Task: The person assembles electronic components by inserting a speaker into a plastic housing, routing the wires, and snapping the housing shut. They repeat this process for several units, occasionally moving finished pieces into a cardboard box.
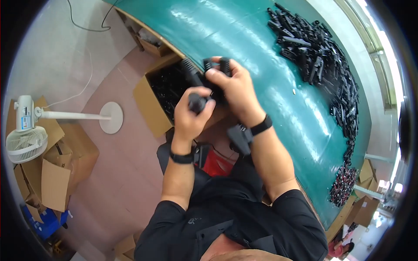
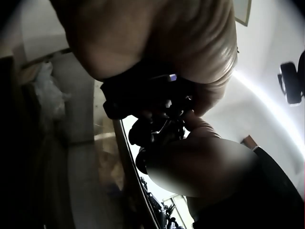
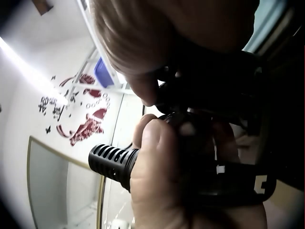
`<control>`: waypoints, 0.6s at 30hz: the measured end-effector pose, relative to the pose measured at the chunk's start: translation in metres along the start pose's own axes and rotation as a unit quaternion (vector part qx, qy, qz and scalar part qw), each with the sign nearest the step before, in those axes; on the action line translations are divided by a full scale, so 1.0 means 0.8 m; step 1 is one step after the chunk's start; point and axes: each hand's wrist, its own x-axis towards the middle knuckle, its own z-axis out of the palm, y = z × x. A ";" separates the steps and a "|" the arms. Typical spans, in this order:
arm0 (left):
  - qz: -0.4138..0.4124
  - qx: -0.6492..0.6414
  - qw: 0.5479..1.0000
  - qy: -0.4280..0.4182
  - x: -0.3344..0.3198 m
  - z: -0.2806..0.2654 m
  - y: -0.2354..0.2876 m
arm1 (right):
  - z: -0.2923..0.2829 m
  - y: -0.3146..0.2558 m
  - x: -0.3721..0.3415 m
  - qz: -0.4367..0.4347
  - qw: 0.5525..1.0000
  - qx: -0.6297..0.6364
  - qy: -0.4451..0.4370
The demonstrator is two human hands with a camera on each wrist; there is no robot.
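My left hand (image 1: pixel 190 114) grips a black plastic part (image 1: pixel 198 103) with a rounded end facing the camera. A black slotted tube (image 3: pixel 112 162) juts out beside the left thumb in the right wrist view. Close alongside, my right hand (image 1: pixel 237 89) holds black ribbed plastic parts (image 1: pixel 224 66) between thumb and fingers. Both hands meet over an open cardboard box (image 1: pixel 150 108) with many black pieces in it. In the left wrist view, dark parts (image 2: pixel 162 129) fill the space between the hands, and their details are lost in shadow.
A green table (image 1: pixel 261 91) lies to the right, with a long heap of black plastic parts (image 1: pixel 313 56) and a pile of small red and black bits (image 1: pixel 344 185). A white fan (image 1: pixel 27 139) and cartons (image 1: pixel 74 161) stand left. Another person (image 1: pixel 339 248) is at lower right.
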 end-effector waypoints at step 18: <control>-0.336 -0.025 0.935 -0.109 -0.073 0.017 -0.564 | -0.034 0.544 0.173 0.301 0.947 -0.087 0.076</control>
